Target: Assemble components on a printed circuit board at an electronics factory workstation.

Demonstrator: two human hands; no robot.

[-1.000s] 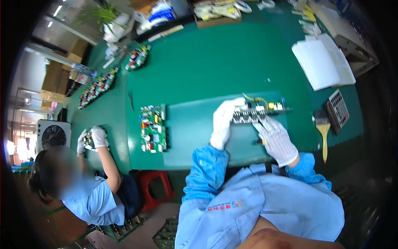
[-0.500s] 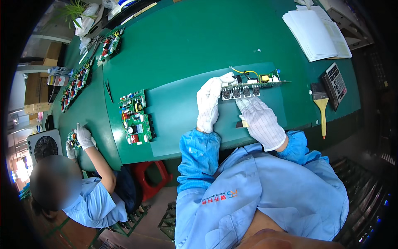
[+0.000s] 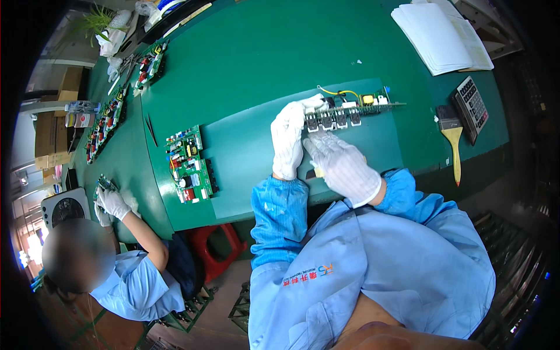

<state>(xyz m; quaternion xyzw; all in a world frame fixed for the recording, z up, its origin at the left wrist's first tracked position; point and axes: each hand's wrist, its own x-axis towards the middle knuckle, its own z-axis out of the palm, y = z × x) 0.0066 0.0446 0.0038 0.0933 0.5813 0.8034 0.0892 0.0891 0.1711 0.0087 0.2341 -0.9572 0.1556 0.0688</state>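
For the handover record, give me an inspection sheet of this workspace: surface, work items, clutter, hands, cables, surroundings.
Surface: green table with a paler sheet on it.
Work items: circuit board with a row of sockets, in hand; second board on the table, to its left.
Clutter: brush, calculator and papers on the right; slim dark tool on the left.
Hands: both gloved; left hand holds the circuit board's left end; right hand below the sockets, contact unclear; dark-and-yellow thing partly hidden by it.
Cables: yellow wire on the circuit board.
Surroundings: co-worker at left handling another board; fan; red stool.
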